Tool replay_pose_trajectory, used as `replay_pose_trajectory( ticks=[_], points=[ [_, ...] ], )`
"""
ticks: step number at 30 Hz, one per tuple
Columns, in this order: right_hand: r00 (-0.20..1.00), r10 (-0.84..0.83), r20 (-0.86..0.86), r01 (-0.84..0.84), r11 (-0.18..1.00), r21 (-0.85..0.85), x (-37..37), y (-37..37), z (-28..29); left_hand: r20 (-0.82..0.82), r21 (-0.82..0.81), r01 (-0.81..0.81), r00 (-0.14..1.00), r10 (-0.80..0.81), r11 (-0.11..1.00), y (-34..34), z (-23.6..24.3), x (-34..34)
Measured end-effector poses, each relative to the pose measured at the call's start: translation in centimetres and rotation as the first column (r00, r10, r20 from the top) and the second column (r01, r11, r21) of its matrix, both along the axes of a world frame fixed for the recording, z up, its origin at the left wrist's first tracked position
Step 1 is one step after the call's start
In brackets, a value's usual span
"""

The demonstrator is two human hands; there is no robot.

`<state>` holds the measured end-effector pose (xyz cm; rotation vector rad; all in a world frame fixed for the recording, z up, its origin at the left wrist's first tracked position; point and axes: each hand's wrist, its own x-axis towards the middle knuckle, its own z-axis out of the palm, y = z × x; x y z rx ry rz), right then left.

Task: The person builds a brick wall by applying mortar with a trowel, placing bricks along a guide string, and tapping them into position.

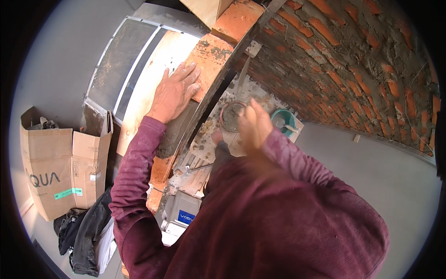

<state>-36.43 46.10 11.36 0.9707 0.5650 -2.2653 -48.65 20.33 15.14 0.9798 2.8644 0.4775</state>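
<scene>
My left hand (174, 95) lies flat with fingers spread, its fingertips on an orange brick (210, 56) specked with mortar, beside a pale board (147, 79). Grey mortar (179, 130) shows in the gap just below that brick. My right hand (257, 122) is raised over the scaffold planks, smeared by motion. Its fingers look curled round, but I cannot make out what they hold. Below it stands a round container of mortar (231, 117) with a reddish rim. To its right is a green bucket (282, 122) with a tool leaning in it.
A rough brick wall (353, 69) rises on the right. Another brick (237, 19) sits farther along the ledge. Past the board is a window (123, 60). At left stand an opened cardboard box (49, 162) and dark clothes (90, 232). My foot (217, 136) is on the planks.
</scene>
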Motion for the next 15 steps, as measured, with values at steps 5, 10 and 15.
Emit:
replay_pose_trajectory(
  ticks=[5, 10, 15],
  points=[
    [0.974, 0.089, 0.207, -0.032, 0.963, -0.267, -0.4, -7.4, 0.0, -0.015, -0.085, 0.04, 0.999, -0.041, 0.996, 1.2, 0.2, -0.5],
    [0.942, 0.211, 0.26, -0.107, 0.925, -0.364, 4.7, -12.7, 3.4, 0.013, -0.154, -0.03, 0.999, 0.033, 0.988, 2.2, 0.3, 0.4],
    [0.897, 0.378, 0.229, -0.255, 0.866, -0.431, 10.1, -11.8, 2.8, -0.002, -0.19, -0.125, 0.992, 0.126, 0.974, 2.4, 0.7, 1.3]
  ],
)
